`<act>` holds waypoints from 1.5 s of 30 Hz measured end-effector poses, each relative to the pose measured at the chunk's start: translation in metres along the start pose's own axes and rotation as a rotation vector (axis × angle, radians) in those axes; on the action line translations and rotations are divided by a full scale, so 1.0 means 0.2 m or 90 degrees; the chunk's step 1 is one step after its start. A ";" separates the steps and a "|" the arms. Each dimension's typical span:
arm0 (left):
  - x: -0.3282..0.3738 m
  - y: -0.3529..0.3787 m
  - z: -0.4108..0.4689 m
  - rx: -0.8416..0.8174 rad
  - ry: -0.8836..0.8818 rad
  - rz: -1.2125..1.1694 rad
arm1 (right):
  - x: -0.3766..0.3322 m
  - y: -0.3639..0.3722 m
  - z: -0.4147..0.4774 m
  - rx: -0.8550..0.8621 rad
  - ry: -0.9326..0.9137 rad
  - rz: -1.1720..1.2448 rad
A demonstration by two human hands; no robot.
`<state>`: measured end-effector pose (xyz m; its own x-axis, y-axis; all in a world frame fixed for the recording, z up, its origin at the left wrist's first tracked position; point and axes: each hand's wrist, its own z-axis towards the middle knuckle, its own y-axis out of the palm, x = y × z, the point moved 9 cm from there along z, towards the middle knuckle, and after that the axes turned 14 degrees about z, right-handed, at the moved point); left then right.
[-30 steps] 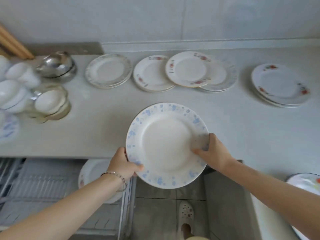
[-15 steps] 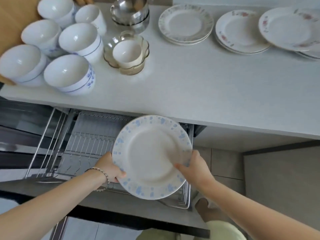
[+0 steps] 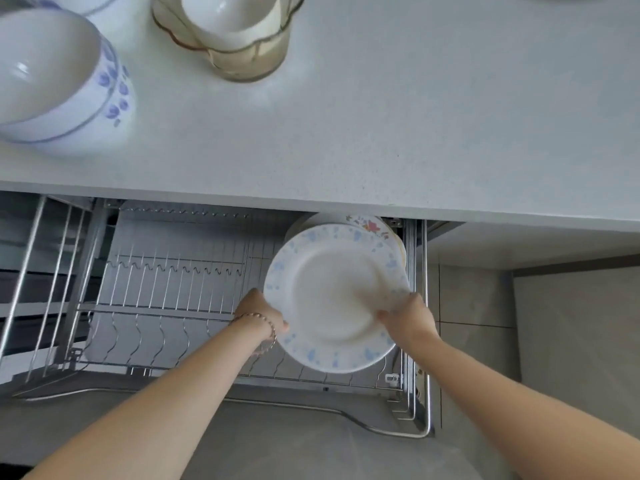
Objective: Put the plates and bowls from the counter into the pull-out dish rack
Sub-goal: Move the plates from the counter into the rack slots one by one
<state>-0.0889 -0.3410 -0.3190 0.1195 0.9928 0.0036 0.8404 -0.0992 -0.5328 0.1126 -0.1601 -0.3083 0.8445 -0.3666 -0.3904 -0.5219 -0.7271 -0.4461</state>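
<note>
Pale worktop, with bowls on it, runs above a pulled-out wire dish rack. A second ago the blue-speckled plate was over the worktop. Now the left hand and right hand grip its rim with curled fingers, lowering it beside the racked plates. Blur hides whether it has seated, probably not yet.

Between the left grip and the right grip, the plate is glazed ceramic, smooth and glossy. Under and beyond the grips, the dish rack is thin shiny metal wire. Farther off, the desk looks matt, finely speckled stone; its amber bowl is translucent glass.
</note>
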 end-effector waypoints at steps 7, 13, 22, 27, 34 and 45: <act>0.19 -0.02 0.20 0.053 -0.013 0.030 | -0.02 0.01 0.19 0.088 0.024 0.041; 0.25 -0.01 0.21 0.116 -0.001 0.003 | -0.04 0.06 0.18 0.159 -0.007 -0.006; 0.23 0.11 0.18 0.041 -0.015 -0.460 | 0.06 0.06 0.20 0.190 0.009 0.222; 0.25 0.16 0.19 -0.035 0.012 -0.586 | 0.07 0.06 0.22 0.213 -0.006 0.282; 0.21 0.13 0.10 0.009 0.065 -0.080 | 0.10 0.04 0.14 0.119 0.048 0.118; 0.81 -0.02 -0.73 0.032 0.362 0.389 | -0.06 -0.53 -0.27 -0.122 -0.050 -0.156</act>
<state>0.0045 -0.1903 -0.1935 0.8062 0.5790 0.1217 0.5185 -0.5923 -0.6168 0.1638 -0.1106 -0.2120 0.9268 -0.1265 -0.3536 -0.2652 -0.8872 -0.3775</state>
